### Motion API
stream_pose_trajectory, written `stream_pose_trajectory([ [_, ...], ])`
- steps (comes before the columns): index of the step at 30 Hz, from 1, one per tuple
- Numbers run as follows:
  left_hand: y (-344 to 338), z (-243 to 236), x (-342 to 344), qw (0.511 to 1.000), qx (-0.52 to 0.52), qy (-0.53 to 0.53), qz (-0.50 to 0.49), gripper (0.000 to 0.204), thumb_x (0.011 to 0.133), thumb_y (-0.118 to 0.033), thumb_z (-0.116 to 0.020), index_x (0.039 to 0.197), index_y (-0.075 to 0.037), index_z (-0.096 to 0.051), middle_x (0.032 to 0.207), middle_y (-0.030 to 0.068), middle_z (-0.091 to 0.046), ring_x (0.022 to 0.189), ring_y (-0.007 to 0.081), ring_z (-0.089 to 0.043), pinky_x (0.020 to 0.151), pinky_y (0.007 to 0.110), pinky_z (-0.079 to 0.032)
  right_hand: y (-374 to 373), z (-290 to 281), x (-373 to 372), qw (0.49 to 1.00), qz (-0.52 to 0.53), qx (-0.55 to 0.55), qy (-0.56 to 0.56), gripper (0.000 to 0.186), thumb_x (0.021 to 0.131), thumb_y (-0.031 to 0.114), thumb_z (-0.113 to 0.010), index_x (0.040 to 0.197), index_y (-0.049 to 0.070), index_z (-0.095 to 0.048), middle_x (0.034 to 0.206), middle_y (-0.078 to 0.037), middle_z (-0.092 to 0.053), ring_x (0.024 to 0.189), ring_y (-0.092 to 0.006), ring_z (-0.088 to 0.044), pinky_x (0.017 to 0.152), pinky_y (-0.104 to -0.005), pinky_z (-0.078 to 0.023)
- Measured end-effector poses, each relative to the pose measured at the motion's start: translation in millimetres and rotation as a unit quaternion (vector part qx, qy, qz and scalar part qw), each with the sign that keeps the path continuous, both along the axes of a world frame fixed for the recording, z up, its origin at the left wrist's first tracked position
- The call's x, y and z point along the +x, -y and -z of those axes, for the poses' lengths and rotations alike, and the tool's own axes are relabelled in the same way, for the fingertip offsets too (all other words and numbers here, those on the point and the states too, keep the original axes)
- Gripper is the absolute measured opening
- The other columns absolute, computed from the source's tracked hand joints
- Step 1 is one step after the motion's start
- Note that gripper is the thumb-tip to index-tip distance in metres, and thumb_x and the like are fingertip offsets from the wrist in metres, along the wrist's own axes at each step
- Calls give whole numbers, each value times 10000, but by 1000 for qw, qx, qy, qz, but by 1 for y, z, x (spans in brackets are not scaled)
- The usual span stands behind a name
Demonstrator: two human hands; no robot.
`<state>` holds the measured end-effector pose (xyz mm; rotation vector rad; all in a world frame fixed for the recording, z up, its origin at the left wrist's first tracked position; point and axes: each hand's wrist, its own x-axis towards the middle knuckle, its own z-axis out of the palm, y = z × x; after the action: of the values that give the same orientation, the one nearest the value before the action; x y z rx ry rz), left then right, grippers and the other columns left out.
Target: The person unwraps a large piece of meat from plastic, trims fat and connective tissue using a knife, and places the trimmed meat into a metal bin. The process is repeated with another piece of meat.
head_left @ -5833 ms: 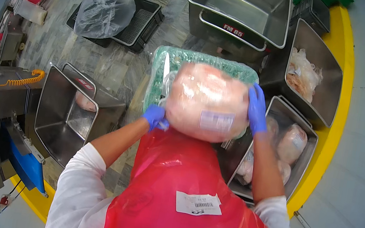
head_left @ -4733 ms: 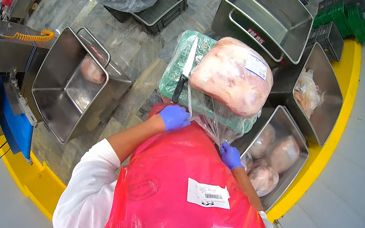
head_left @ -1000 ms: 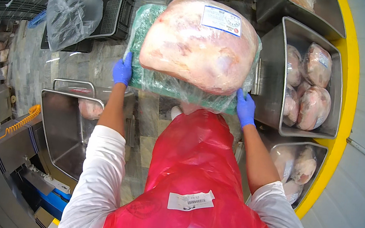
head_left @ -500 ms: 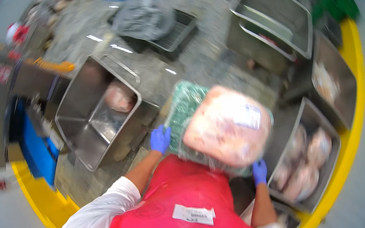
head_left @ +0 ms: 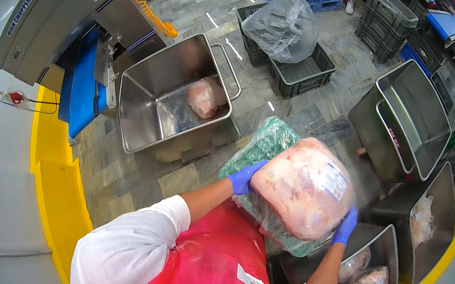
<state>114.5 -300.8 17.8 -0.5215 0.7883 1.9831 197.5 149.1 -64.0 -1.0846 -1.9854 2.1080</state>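
Observation:
A large block of pale pink meat wrapped in clear plastic [head_left: 298, 183], with a white label on top, is between my two blue-gloved hands. At its left edge, my left hand [head_left: 245, 177] presses thumb and fingers against the plastic. My right hand [head_left: 347, 225] grips the block's right side, its fingertips partly hidden. Beneath the meat lies a green crate [head_left: 266, 142] covered in clear film, showing at the left and along the near edge. The block looks slightly tilted over it.
On the left stands a steel tub [head_left: 151, 94] holding one piece of wrapped meat [head_left: 206, 97]. Another steel tub [head_left: 394, 252] at lower right holds several. Farther back are an upright steel tub [head_left: 388, 123] and black crates [head_left: 304, 74] with a plastic bag. A blue conveyor [head_left: 79, 83] is at far left.
My hands have shifted from the green crate's sides onto the meat block. The view has turned leftward, so the steel tub and machine appear farther right.

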Motion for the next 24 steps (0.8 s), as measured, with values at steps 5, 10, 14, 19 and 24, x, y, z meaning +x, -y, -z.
stream_pose_trajectory([
  [5, 2, 3, -2, 999, 33, 28, -21, 504, 1058, -478, -462, 1443, -164, -545, 1418, 24, -605, 1270, 192, -574, 1070, 411, -472, 22, -35, -40, 987, 7, -152, -45, 517, 1047, 440, -486, 1334, 29, -611, 1294, -75, -653, 1166, -203, -607, 1018, -340, -466],
  [10, 0, 4, -15, 996, 80, 44, 8, 500, 1057, -441, -482, 1444, -130, -541, 1416, 52, -604, 1274, 203, -573, 1084, 411, -463, 32, -72, -55, 955, -18, -294, -34, 552, 1030, 482, -487, 1334, 39, -613, 1298, -97, -658, 1183, -236, -614, 1052, -366, -467],
  [14, -4, 11, -26, 993, 112, 45, -2, 475, 1064, -380, -485, 1441, -94, -536, 1408, 68, -604, 1259, 203, -581, 1087, 408, -463, 34, -79, -54, 955, -35, -293, -37, 566, 1018, 497, -489, 1332, 43, -614, 1295, -101, -663, 1196, -250, -611, 1065, -377, -460],
  [19, 2, 3, -25, 992, 124, -25, -27, 438, 1070, -256, -474, 1458, -54, -494, 1419, 116, -581, 1229, 229, -595, 1079, 408, -478, 60, -104, -40, 968, 12, -239, -71, 519, 1029, 444, -484, 1326, 39, -615, 1296, -106, -662, 1194, -248, -607, 1074, -379, -451],
  [24, 60, -54, -1, 997, 49, 10, 54, 469, 1068, -284, -426, 1473, -50, -443, 1429, 146, -559, 1233, 287, -604, 1022, 481, -533, 110, -124, 1, 934, 46, -353, -39, 517, 1038, 442, -486, 1309, 22, -619, 1266, -106, -673, 1140, -220, -627, 1058, -365, -467],
])
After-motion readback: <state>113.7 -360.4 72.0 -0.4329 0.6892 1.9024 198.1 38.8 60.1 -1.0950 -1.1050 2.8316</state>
